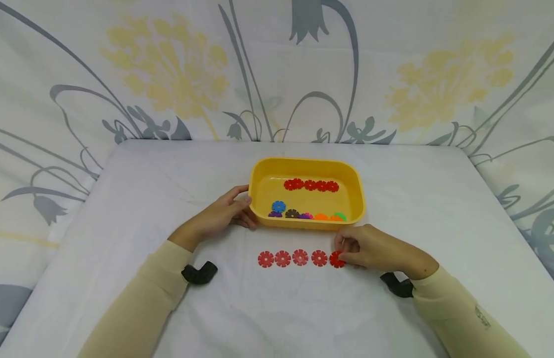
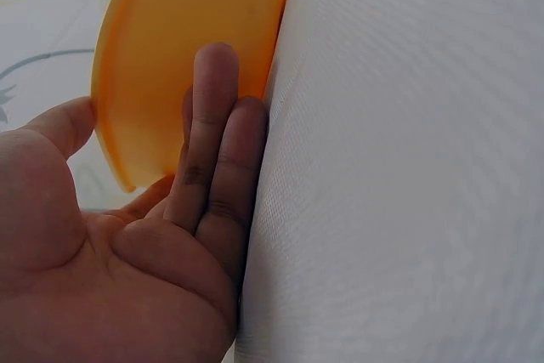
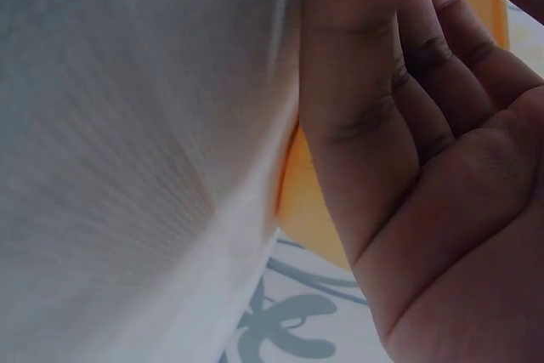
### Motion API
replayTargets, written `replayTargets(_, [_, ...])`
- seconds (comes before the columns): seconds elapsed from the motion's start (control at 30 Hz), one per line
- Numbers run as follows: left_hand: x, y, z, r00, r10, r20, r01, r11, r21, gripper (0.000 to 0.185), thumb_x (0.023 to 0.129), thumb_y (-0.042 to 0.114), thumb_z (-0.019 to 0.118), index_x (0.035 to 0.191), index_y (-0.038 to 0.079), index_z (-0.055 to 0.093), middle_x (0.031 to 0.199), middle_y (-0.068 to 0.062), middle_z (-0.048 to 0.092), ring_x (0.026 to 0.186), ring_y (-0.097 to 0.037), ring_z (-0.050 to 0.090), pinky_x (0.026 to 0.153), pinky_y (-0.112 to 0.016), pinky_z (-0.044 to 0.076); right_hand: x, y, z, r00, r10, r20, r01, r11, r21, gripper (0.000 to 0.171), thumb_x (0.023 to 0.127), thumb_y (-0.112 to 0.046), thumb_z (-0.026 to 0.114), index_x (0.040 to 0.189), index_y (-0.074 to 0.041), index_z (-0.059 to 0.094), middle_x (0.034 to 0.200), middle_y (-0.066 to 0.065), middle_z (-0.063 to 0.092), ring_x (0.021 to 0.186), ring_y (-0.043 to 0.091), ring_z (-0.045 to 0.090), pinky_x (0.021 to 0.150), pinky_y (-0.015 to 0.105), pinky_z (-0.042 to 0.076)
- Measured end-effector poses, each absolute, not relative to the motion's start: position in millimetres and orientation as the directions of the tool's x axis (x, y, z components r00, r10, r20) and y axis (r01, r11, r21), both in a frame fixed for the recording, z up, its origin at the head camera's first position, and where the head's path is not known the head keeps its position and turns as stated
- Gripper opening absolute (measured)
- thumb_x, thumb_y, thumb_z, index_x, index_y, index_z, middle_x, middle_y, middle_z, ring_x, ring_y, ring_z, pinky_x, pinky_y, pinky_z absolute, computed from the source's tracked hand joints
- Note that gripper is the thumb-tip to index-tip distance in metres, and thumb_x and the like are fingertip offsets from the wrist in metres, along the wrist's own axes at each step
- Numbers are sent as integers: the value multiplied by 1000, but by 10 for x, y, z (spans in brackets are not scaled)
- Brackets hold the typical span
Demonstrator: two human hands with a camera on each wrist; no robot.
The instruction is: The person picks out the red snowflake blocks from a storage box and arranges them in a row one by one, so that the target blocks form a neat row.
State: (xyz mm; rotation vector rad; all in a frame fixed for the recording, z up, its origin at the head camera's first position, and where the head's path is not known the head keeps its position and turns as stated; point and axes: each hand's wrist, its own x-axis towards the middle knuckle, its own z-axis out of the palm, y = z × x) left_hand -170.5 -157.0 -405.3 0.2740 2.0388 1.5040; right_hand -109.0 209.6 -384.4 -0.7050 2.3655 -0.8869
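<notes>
1. Head view: my right hand (image 1: 375, 248) pinches the rightmost red plastic gear-shaped disc (image 1: 336, 259), lying flat on the white cloth-covered table (image 1: 438, 209).
2. That disc ends a row of red discs (image 1: 291, 258) whose long axis runs left to right, just before the yellow plastic rectangular tray (image 1: 354, 179).
3. My left hand (image 1: 223, 216) rests straight fingers (image 2: 212, 125) against the tray's left wall.
</notes>
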Motion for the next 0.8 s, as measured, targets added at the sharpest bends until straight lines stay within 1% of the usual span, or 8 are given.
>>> replayTargets(0.2, [-1714, -1566, -4070, -804, 497, -326, -172, 331, 928, 57, 107, 45, 41, 157, 25, 24, 104, -14, 72, 96, -24, 71, 95, -33, 57, -1099, 2086, -3888, -740, -604, -297, -259, 662, -704, 13, 90, -12, 75, 98, -12, 64, 72, -4, 63, 58, 6, 55, 56, 22, 54])
replayTargets(0.37, [-1719, -1566, -4046, -810, 494, -318, -165, 328, 930, 55, 107, 43, 41, 156, 26, 26, 104, -15, 71, 95, -25, 71, 95, -33, 57, -1113, 2069, -3892, -753, -590, -292, -255, 670, -697, 13, 90, -14, 74, 99, -11, 65, 72, -4, 62, 58, 7, 55, 56, 21, 53])
replayTargets(0.6, [-1715, -1580, -4059, -803, 502, -322, -167, 329, 930, 58, 107, 43, 41, 158, 22, 23, 106, -16, 71, 95, -24, 71, 95, -34, 57, -1109, 2050, -3907, -762, -579, -291, -253, 680, -689, 14, 90, -17, 75, 99, -11, 65, 71, -5, 61, 58, 7, 55, 56, 21, 53])
replayTargets(0.8, [-1721, -1565, -4070, -809, 494, -318, -169, 323, 931, 55, 107, 44, 41, 157, 26, 25, 105, -15, 70, 96, -25, 70, 94, -32, 57, -1113, 2051, -3902, -766, -580, -277, -283, 692, -664, 14, 90, -16, 75, 99, -12, 65, 70, -6, 59, 59, 7, 54, 58, 21, 53])
